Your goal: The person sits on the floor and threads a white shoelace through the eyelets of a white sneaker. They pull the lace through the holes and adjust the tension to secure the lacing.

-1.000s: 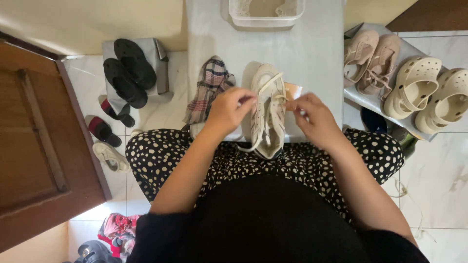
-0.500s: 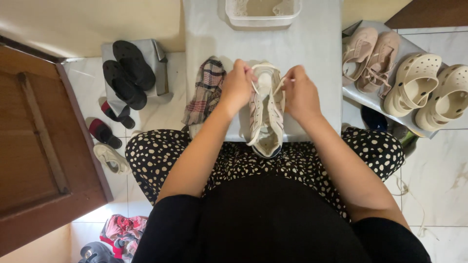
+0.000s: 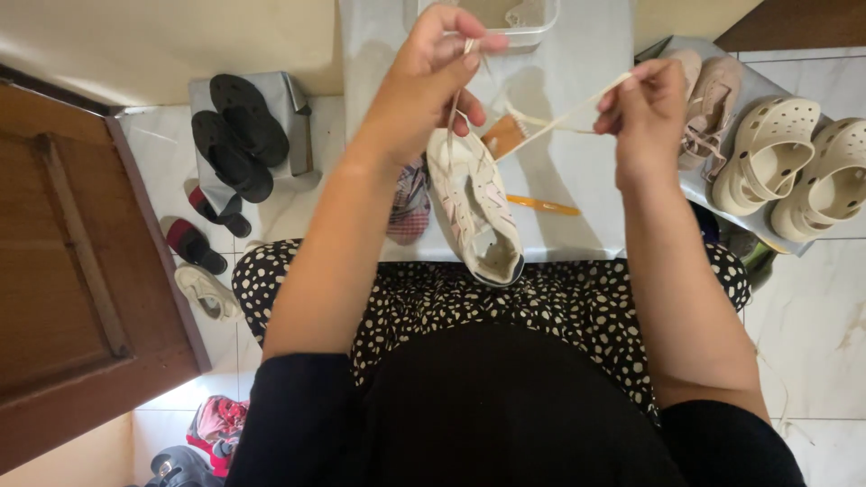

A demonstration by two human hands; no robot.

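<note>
Now both grips are pinched shut on a pale shoelace (image 3: 577, 110): the left hand (image 3: 424, 81) lifts one end high while the right hand (image 3: 645, 113) draws the other end out sideways, taut. Below and between them the white sneaker (image 3: 475, 206) lies on the grey table (image 3: 586, 207), with a clear plastic tub (image 3: 519, 18) just beyond the left hand. Half a second ago both hands sat low, close together at the shoe's tongue; they have since risen and spread apart.
</note>
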